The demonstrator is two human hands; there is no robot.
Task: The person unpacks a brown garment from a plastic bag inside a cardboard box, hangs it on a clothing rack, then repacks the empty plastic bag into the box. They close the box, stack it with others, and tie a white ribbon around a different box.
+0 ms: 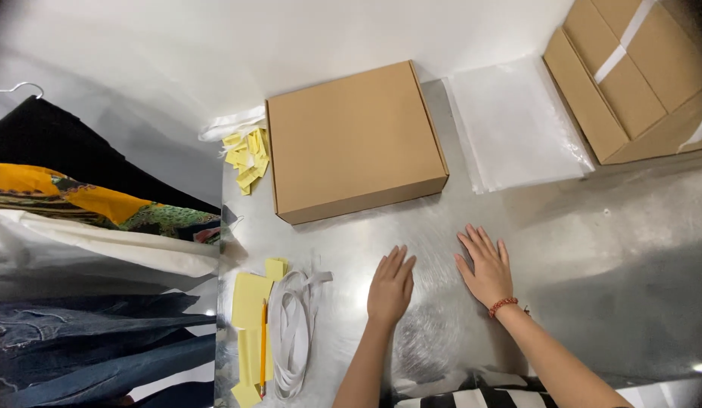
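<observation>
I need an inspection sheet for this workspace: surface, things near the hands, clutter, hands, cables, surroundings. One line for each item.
Surface: metal table, shiny, with glare in places.
Things: closed brown box lies flat beyond both hands, apart from them.
Clutter: yellow paper scraps left of the box; yellow slips with a pencil on them; coiled white strap; clear plastic bags; second, taped box at the far right.
Hands: left hand and right hand lie flat on the table, open, holding nothing; red bracelet on the right wrist.
Cables: nothing seen.
Surroundings: hanging clothes at the left; white wall behind.
</observation>
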